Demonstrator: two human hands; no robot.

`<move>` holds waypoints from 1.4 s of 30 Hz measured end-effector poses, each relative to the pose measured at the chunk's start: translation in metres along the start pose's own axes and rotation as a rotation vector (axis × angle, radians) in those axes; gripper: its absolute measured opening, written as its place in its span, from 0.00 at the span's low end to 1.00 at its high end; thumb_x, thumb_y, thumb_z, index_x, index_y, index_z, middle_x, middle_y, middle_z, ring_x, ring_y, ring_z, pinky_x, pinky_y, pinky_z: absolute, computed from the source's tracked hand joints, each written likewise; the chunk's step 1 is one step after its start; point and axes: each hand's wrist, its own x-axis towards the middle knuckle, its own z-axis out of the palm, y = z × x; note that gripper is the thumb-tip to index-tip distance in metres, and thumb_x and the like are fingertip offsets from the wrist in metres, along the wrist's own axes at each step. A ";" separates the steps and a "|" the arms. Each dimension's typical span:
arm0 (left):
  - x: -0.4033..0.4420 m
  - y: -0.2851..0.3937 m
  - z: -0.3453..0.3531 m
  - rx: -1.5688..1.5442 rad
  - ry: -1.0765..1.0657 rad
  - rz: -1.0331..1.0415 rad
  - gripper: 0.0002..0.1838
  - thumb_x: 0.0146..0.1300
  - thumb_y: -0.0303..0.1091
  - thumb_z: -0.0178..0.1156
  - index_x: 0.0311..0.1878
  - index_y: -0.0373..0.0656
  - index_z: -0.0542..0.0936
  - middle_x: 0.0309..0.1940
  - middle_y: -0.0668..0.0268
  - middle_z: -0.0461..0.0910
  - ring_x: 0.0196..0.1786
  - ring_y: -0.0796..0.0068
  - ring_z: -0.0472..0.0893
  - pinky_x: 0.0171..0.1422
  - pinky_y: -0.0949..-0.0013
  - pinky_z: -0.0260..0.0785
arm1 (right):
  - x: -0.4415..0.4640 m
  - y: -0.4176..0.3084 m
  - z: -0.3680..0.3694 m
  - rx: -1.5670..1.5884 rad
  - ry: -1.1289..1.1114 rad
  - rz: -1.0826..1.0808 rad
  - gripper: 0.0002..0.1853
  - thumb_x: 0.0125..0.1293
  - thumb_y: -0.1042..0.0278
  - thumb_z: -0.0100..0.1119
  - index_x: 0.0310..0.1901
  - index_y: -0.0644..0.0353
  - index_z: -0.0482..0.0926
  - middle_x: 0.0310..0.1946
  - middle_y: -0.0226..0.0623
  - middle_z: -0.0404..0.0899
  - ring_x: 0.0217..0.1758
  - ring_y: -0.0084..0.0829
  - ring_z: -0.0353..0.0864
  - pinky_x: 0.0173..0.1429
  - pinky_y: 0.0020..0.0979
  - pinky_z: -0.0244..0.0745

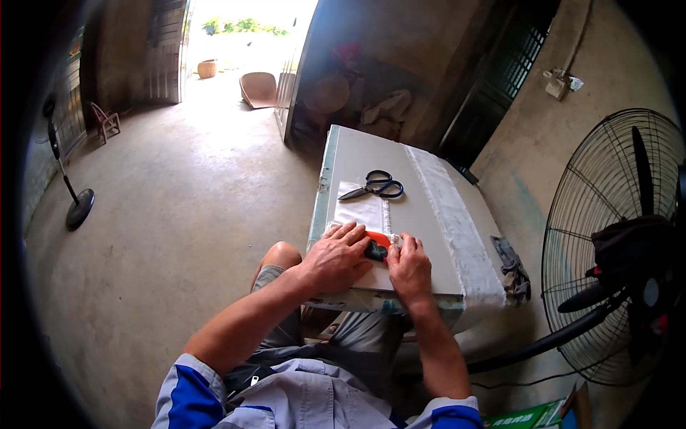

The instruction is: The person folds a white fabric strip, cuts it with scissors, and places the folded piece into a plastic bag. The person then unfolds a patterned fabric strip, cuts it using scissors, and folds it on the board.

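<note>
Head view: 2 bare hands work at the near end of a pale tabletop (pixel 416 212); the left hand (pixel 334 259) lies palm down with fingers extended, resting across the left side of a red-and-black object (pixel 376 247) and the white cloth piece (pixel 361 212); the right hand (pixel 411 270) is at the object's right edge, fingers bent, and whether it grips anything cannot be told; the object sits between the 2 hands, at the near end of the cloth piece; 1 pair of scissors (pixel 374 186) lies farther off, blades pointing left, partly over the cloth's far end; 1 long white strip (pixel 457 214) runs from far to near along the tabletop's right side; 1 large fan (pixel 614 243) stands at right.
</note>
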 end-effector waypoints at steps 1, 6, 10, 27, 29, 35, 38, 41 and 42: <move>0.000 0.001 -0.001 -0.006 0.000 0.001 0.27 0.69 0.44 0.63 0.64 0.37 0.77 0.72 0.48 0.71 0.78 0.45 0.67 0.82 0.49 0.57 | -0.001 0.006 0.001 0.012 0.012 0.007 0.20 0.71 0.68 0.62 0.60 0.67 0.74 0.50 0.59 0.81 0.49 0.59 0.84 0.52 0.51 0.82; 0.001 0.004 -0.006 -0.004 -0.028 -0.006 0.27 0.69 0.45 0.63 0.65 0.37 0.76 0.72 0.48 0.71 0.77 0.45 0.67 0.82 0.48 0.57 | 0.003 0.029 -0.009 0.075 0.084 0.017 0.14 0.69 0.73 0.61 0.54 0.67 0.79 0.48 0.57 0.82 0.46 0.57 0.85 0.52 0.49 0.82; -0.002 0.000 0.004 0.029 0.032 0.001 0.28 0.69 0.45 0.62 0.65 0.37 0.76 0.72 0.48 0.71 0.78 0.45 0.67 0.82 0.48 0.57 | 0.001 0.015 -0.025 0.168 0.075 -0.161 0.15 0.68 0.72 0.61 0.55 0.67 0.81 0.49 0.52 0.83 0.51 0.54 0.84 0.57 0.46 0.80; -0.003 -0.003 0.003 0.029 -0.009 0.022 0.26 0.70 0.42 0.58 0.66 0.36 0.75 0.73 0.48 0.70 0.78 0.45 0.65 0.83 0.48 0.55 | -0.007 0.007 -0.006 0.022 -0.228 -0.263 0.27 0.76 0.58 0.56 0.69 0.68 0.76 0.72 0.53 0.73 0.79 0.49 0.68 0.80 0.49 0.60; -0.004 -0.003 0.004 0.029 0.017 0.026 0.25 0.69 0.41 0.58 0.65 0.38 0.76 0.71 0.49 0.72 0.78 0.46 0.67 0.83 0.47 0.55 | -0.007 0.005 -0.005 0.024 -0.224 -0.253 0.26 0.76 0.59 0.57 0.69 0.68 0.76 0.72 0.53 0.73 0.79 0.49 0.68 0.80 0.50 0.61; -0.008 0.004 -0.005 0.065 0.046 0.006 0.22 0.69 0.41 0.59 0.62 0.41 0.78 0.68 0.51 0.75 0.74 0.47 0.71 0.81 0.47 0.57 | -0.008 0.008 -0.005 0.057 -0.218 -0.285 0.27 0.75 0.57 0.59 0.68 0.68 0.77 0.72 0.53 0.74 0.78 0.50 0.70 0.79 0.50 0.62; -0.008 0.005 -0.013 0.036 0.011 0.026 0.20 0.69 0.41 0.60 0.59 0.41 0.79 0.65 0.53 0.76 0.72 0.49 0.73 0.79 0.48 0.60 | -0.014 0.007 -0.013 0.051 -0.216 -0.321 0.28 0.74 0.56 0.61 0.67 0.69 0.77 0.72 0.53 0.74 0.77 0.50 0.70 0.79 0.50 0.62; -0.016 0.008 -0.018 0.000 0.057 0.095 0.18 0.69 0.41 0.62 0.57 0.41 0.79 0.63 0.54 0.77 0.70 0.51 0.75 0.76 0.48 0.63 | -0.023 -0.001 -0.026 0.047 -0.210 -0.347 0.29 0.73 0.55 0.63 0.67 0.69 0.77 0.72 0.52 0.74 0.77 0.50 0.70 0.78 0.51 0.62; -0.020 0.011 -0.021 -0.009 0.064 0.102 0.18 0.68 0.40 0.63 0.56 0.41 0.79 0.63 0.54 0.77 0.70 0.51 0.75 0.76 0.49 0.64 | -0.026 -0.004 -0.031 0.050 -0.213 -0.351 0.30 0.73 0.54 0.63 0.67 0.69 0.77 0.72 0.52 0.74 0.77 0.50 0.70 0.78 0.51 0.62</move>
